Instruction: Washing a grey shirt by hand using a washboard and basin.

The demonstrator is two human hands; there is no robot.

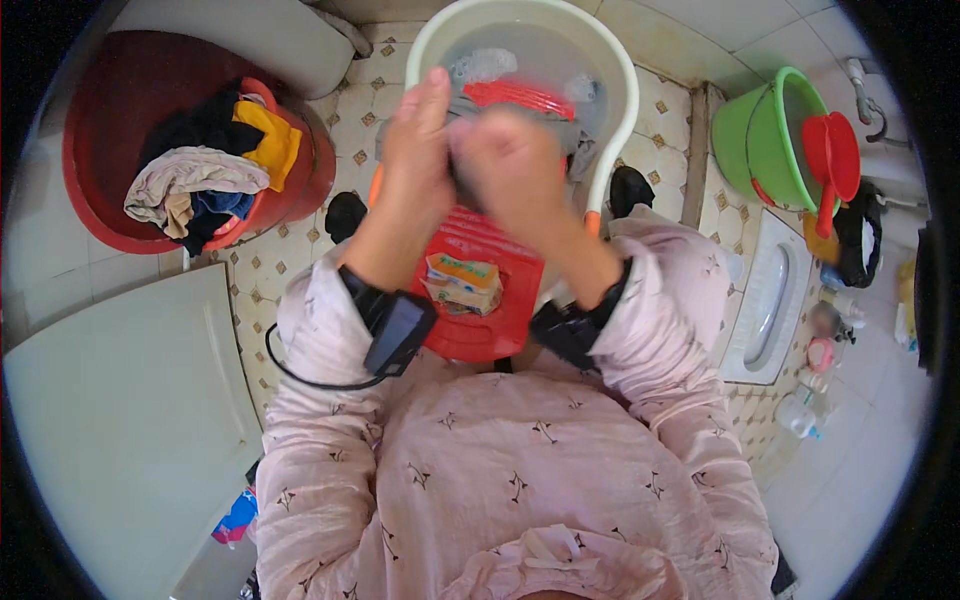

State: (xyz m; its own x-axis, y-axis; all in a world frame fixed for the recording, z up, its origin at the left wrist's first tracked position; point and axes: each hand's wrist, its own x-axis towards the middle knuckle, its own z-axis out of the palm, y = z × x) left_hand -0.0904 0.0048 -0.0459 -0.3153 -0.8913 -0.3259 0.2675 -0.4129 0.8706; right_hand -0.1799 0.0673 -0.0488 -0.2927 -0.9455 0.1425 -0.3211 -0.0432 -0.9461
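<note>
Over the red washboard (470, 335), my left hand (415, 150) and my right hand (508, 165) are close together, both closed on a dark piece of cloth (466, 188). Most of the cloth is hidden by the hands, and motion blurs the right hand. The washboard leans from my lap into a white tub (627, 110) of cloudy water. A soap bar in an orange and white wrapper (463, 283) rests on the board's near part. Grey cloth, a red ribbed plastic piece (520, 98) and clear bubbled plastic (488, 65) lie in the tub.
To the left, a red tub (85, 190) holds a red basin heaped with clothes (195, 180). A green bucket (740, 140) with a red dipper (830, 160) stands at the right, near a squat toilet (768, 300) and several bottles. A pale panel (130, 390) is at the lower left.
</note>
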